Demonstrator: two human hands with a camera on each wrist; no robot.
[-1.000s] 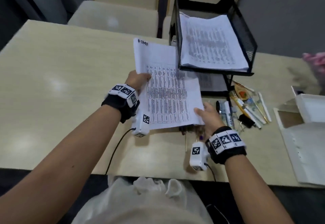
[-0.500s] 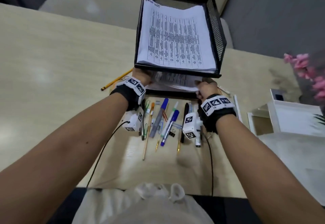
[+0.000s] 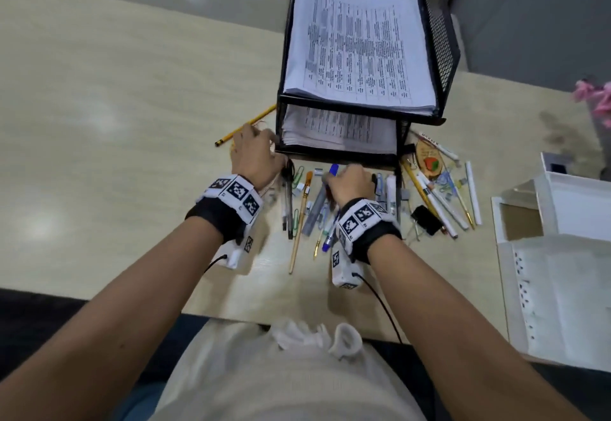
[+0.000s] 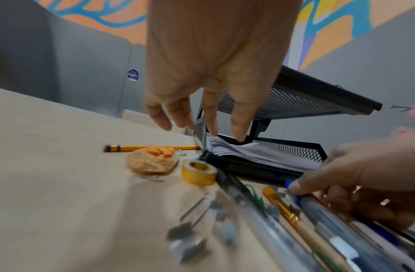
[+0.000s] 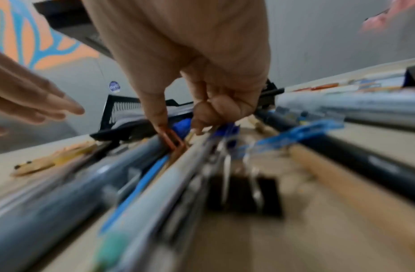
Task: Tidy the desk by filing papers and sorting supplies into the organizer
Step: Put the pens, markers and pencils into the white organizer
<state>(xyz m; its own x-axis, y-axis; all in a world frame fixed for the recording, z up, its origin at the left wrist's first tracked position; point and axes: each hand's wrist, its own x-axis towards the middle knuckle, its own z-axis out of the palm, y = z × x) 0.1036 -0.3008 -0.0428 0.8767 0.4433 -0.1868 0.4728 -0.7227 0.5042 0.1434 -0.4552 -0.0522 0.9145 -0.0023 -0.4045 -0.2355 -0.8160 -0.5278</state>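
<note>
Here the right hand [image 3: 348,182] grips pens [image 3: 315,204] against the tray's [image 3: 337,155] front edge.

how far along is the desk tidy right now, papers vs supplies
Papers look filed: stacks fill both tiers of the black mesh tray. In hand: the right hand has a grip on a pen among the loose pens; the left hand hangs open beside the tray. Left: pens, clips, pencil, tape roll.

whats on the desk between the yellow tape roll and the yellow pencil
A round orange cookie-shaped charm lies between the yellow tape roll and the yellow pencil, overlapping the pencil. The left wrist view shows this.
</note>
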